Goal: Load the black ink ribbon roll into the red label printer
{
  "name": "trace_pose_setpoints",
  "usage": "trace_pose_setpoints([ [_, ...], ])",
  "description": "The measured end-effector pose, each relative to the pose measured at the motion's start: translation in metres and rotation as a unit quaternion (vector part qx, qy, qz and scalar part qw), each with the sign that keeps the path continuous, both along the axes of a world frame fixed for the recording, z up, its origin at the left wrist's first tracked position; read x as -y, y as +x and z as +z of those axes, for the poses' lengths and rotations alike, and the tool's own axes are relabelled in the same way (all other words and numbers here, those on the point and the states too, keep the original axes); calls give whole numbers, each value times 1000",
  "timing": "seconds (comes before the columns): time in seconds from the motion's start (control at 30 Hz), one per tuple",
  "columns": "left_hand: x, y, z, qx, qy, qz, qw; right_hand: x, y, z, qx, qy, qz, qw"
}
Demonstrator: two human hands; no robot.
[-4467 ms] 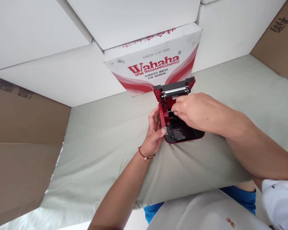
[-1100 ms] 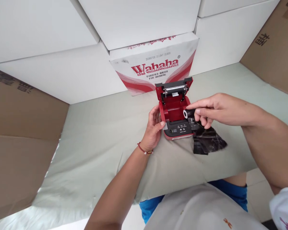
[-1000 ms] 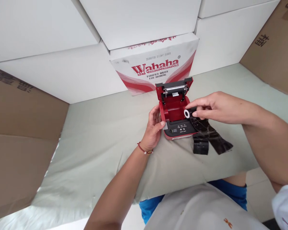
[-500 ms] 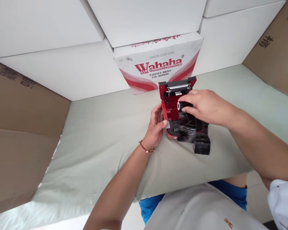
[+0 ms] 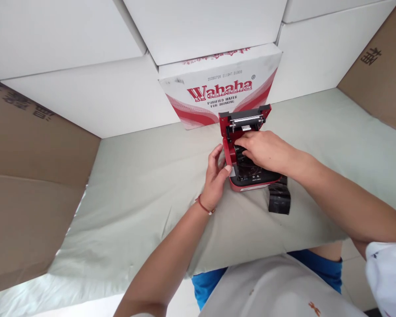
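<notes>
A small red and black label printer (image 5: 262, 177) sits on the cloth with its lid raised. My left hand (image 5: 215, 181) is closed around its left side, the thumb on the front corner and the fingers behind. My right hand (image 5: 266, 150) reaches down into the open compartment and grips a roll of black glossy film (image 5: 240, 152), most of which the hand covers. Film from the roll lies over the printer's inside. Beside the front right corner, a loose piece of black film (image 5: 280, 200) rests on the cloth.
A Wahaha water carton (image 5: 221, 94) stands right behind the printer, against stacked white boxes (image 5: 125, 94). Brown cardboard walls (image 5: 36, 176) rise at left and right. Pale green cloth (image 5: 145, 185) covers the surface, whose front edge lies near my lap.
My right hand has moved left and lowered the black roll from above the printer into its compartment. The film no longer hangs over the front panel. My left hand stays on the printer.
</notes>
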State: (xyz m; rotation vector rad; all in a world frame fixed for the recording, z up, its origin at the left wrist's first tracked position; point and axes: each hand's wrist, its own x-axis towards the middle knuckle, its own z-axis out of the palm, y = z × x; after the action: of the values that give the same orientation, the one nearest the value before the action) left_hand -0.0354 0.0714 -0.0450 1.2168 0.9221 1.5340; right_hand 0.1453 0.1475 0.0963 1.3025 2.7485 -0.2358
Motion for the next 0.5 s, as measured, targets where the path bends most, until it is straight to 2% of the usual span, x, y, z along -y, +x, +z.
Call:
trace_pose_setpoints([
  [0.07,14,4,3,-115,63,98,987,-5,-2,-2,-3,-8,8,1000],
  [0.1,22,7,5,-168,109,122,972,-7,-3,-3,-6,-8,13,1000],
  [0.17,35,13,7,-242,189,95,947,-11,-3,-6,-10,-6,15,1000],
  [0.23,42,19,8,-295,226,71,926,-14,-2,-9,-20,-7,13,1000],
  [0.3,45,24,10,-350,250,89,898,-15,2,-10,-42,-12,11,999],
  [0.4,44,28,17,-448,303,190,819,-13,13,-5,-131,-34,37,990],
  [0.47,45,30,23,-498,335,239,763,-8,24,4,-238,-48,45,969],
  [0.5,46,31,26,-513,346,247,746,-6,30,9,-296,-44,33,954],
])
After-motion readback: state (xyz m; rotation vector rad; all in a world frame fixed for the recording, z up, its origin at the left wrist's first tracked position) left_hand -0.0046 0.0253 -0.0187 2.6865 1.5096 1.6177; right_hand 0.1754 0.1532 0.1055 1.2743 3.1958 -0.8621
